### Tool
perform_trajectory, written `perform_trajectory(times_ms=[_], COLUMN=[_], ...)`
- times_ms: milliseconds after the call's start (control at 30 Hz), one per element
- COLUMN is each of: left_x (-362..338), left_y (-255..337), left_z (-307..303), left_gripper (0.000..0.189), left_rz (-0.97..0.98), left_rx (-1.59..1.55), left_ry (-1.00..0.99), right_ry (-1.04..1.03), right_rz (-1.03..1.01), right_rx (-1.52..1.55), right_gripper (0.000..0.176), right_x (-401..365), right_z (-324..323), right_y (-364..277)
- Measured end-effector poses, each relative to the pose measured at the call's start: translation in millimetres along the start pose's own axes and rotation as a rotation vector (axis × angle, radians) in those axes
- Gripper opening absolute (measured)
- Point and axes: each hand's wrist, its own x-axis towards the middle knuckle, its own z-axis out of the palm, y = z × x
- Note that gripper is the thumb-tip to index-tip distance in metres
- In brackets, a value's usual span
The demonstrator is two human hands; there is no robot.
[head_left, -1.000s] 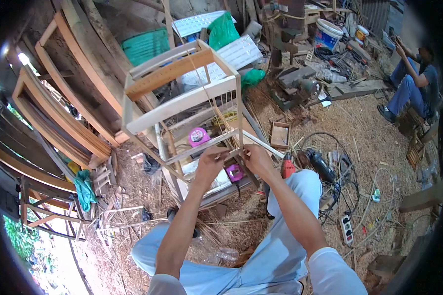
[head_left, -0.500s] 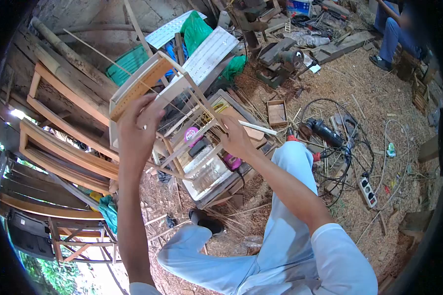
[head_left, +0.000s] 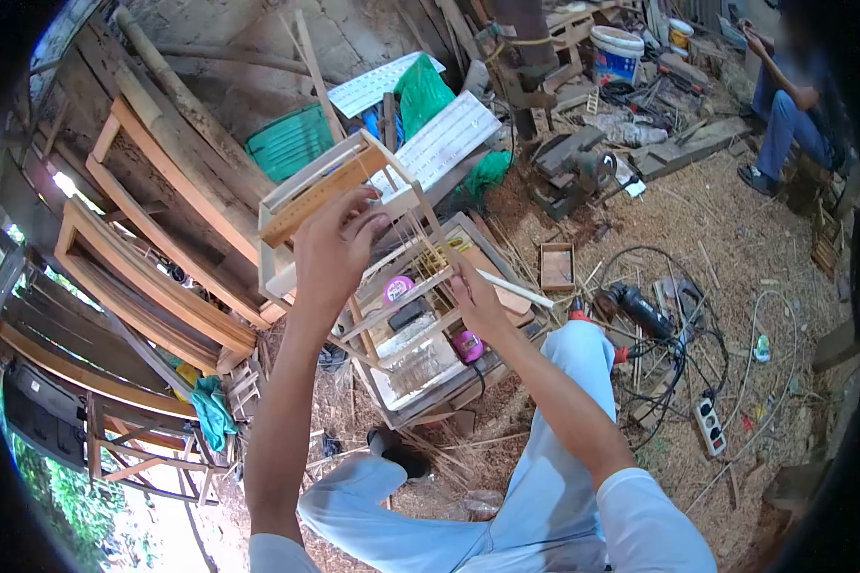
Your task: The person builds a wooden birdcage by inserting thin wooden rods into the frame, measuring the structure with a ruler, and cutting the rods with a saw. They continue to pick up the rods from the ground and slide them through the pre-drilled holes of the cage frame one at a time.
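My right hand [head_left: 478, 298] is wrapped round a slim rail of a light wooden frame [head_left: 424, 215], which stands tilted over a low worktable [head_left: 406, 417]. Across the frame's upper end runs a browner wooden strip [head_left: 327, 196] with a row of small holes. Several thin sticks [head_left: 406, 227] show inside the frame. Beside the holed strip is my left hand [head_left: 334, 250], its fingers bent, with a gap between thumb and fingertips. Whether it touches the strip is hidden. Beneath the frame, a pink round object [head_left: 397, 288] and a pink-ended tool [head_left: 467, 346] lie on the worktable.
Curved wooden frames [head_left: 153, 286] lean at the left. A green crate [head_left: 290, 143] stands behind. To the right are a small wooden box [head_left: 557, 266], an angle grinder [head_left: 640, 310], cables and a power strip [head_left: 709, 426]. Another person [head_left: 795, 119] sits at far right.
My view has shifted, so the scene sits further right and lower. The long thin stick that stuck out past the frame's upper left no longer shows there. My right hand keeps its hold.
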Motion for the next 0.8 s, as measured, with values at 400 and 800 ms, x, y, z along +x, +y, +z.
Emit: perform_trajectory(times_ms=[400, 800], left_x=[13.1, -26.0], left_y=[-60.3, -43.0], left_z=[-27.1, -167.0], left_gripper=[0.029, 0.024], left_rz=[-0.020, -0.194], left_rx=[-0.113, -0.411], left_ry=[0.051, 0.517], right_ry=[0.052, 0.237], right_rz=[0.146, 0.071], right_rx=[-0.317, 0.830], right_gripper=[0.066, 0.080], right_x=[-41.8, 6.4], right_z=[10.6, 9.9], right_y=[18.1, -145.1])
